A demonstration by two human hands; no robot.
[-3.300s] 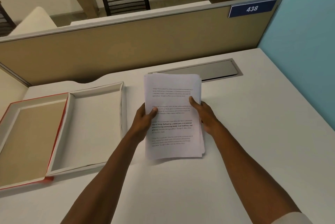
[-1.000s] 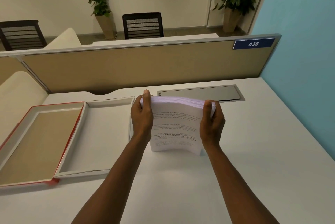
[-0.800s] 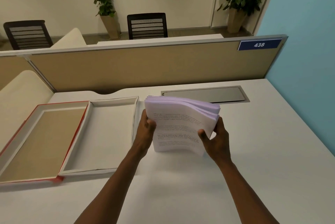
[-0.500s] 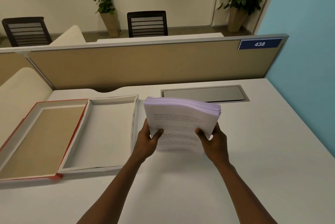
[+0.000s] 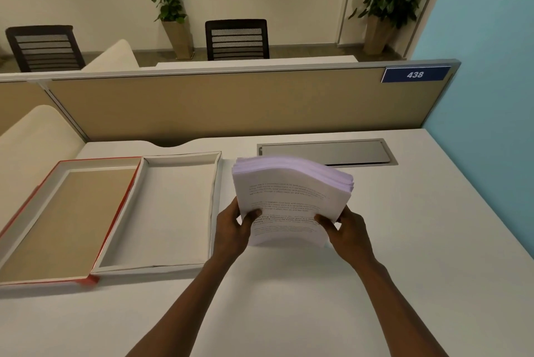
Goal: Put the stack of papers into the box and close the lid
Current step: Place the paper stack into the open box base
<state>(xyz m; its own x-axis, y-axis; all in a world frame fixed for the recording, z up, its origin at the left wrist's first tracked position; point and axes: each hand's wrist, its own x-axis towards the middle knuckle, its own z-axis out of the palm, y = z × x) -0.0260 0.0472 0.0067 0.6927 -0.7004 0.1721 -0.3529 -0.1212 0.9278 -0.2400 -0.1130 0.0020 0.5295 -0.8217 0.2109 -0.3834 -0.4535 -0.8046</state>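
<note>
Now the papers [image 5: 291, 197] stand tilted on the table [image 5: 433, 226], bottom edge down, just right of the open box [image 5: 161, 267]. Both the left hand [image 5: 232, 229] and right hand [image 5: 348, 231] grip their lower corners. The lid [image 5: 17, 229] lies flat, left of the box.

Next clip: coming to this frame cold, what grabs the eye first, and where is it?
The thick paper stack at centre, held upright off the white desk by the left hand and right hand gripping its lower corners, top edge curling. Just left of it lies the open box, empty, its red-edged lid folded out flat further left. Behind, a blue 438 plate sits on the tan partition's right end.
</note>
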